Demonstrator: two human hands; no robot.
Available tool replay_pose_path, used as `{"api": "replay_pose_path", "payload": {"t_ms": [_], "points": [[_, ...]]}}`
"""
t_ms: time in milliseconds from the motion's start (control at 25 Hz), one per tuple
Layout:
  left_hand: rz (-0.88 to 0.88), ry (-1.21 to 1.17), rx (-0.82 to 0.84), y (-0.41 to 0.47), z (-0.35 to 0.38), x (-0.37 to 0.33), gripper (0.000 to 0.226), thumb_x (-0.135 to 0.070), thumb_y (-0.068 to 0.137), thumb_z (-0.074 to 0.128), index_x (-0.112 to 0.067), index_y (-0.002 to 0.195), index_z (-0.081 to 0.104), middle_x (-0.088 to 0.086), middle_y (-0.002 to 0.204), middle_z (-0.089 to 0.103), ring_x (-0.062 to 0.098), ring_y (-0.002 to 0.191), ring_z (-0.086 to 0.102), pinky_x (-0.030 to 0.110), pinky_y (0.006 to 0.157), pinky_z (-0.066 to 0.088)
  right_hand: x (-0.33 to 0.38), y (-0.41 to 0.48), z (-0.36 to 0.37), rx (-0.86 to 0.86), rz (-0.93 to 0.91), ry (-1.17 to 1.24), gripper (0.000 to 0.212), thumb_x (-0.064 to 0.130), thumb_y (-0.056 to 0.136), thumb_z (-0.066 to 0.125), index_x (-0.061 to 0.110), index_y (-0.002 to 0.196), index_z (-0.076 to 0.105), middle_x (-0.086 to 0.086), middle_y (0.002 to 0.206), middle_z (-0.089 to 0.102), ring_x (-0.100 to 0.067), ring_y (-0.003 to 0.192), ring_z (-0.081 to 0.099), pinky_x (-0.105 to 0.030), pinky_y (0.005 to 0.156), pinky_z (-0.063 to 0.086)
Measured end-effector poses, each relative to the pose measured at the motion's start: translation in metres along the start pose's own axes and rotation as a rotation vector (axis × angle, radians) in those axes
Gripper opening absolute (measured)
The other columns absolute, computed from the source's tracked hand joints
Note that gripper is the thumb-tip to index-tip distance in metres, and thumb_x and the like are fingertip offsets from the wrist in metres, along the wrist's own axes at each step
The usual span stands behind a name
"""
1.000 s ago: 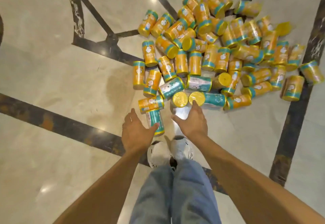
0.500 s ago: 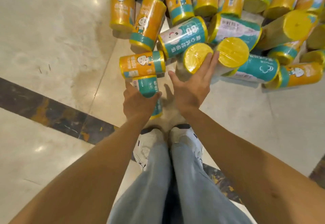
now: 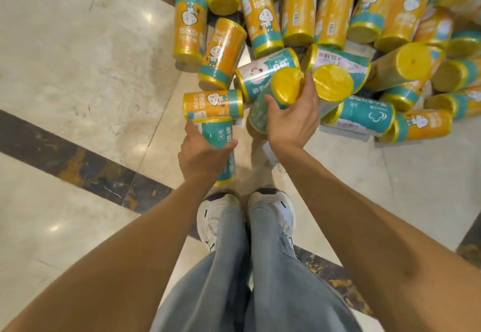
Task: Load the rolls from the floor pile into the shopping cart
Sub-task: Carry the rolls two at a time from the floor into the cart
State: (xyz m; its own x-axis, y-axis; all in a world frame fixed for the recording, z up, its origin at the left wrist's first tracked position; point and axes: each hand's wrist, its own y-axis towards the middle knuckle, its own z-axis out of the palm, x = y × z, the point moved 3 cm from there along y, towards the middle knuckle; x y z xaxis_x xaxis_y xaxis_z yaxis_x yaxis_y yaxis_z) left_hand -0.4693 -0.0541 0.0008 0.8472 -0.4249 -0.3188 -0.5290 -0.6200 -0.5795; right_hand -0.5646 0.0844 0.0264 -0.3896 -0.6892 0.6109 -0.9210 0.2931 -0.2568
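both hands have a roll each — left hand [image 3: 205, 154] is wrapped round a teal roll [image 3: 217, 133] whose long axis points away from the feet, right hand [image 3: 291, 120] clasps a second roll [image 3: 263, 105], yellow end tilted up. pile [image 3: 330, 19] lies just ahead — cart out of view.

We see a polished cream marble floor [image 3: 78, 58] crossed by dark veined bands [image 3: 78, 165]. Orange-and-teal rolls [image 3: 299, 14] lie piled on it at far right; two white shoes [image 3: 216, 214] stand near centre.
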Motion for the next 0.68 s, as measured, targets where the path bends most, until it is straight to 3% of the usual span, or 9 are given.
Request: {"api": "replay_pose_path", "payload": {"t_ms": [320,520,680], "points": [[0.213,-0.111,-0.103,-0.091,-0.201,-0.116,0.075,-0.052,0.069,0.077,-0.013,0.123,0.042,0.009,0.114,0.063,0.032,0.105,0.06,0.037,0.083,0.045,0.145,-0.027,-0.166,0.181,-0.114,-0.041,0.062,0.039,0.08,0.074,0.021,0.135,0.054,0.008,0.149,0.041,-0.02,0.13,0.048,-0.034,0.106,0.036],[0.402,-0.192,-0.183,-0.182,-0.367,-0.232,0.072,-0.055,0.066,0.078,-0.017,0.117,0.044,0.007,0.11,0.065,0.031,0.103,0.061,0.038,0.086,0.048,0.266,-0.046,-0.35,0.076,-0.201,0.047,0.059,0.041,0.074,0.078,0.022,0.128,0.062,0.008,0.14,0.052,-0.018,0.127,0.051,-0.031,0.104,0.038],[0.605,-0.26,-0.195,-0.27,-0.456,-0.311,0.066,-0.058,0.061,0.079,-0.022,0.106,0.047,0.002,0.098,0.068,0.028,0.093,0.064,0.041,0.083,0.052,0.329,-0.071,-0.486,-0.08,-0.235,0.087,0.056,0.045,0.073,0.077,0.025,0.124,0.065,0.003,0.127,0.064,-0.021,0.119,0.058,-0.033,0.102,0.043]]}}
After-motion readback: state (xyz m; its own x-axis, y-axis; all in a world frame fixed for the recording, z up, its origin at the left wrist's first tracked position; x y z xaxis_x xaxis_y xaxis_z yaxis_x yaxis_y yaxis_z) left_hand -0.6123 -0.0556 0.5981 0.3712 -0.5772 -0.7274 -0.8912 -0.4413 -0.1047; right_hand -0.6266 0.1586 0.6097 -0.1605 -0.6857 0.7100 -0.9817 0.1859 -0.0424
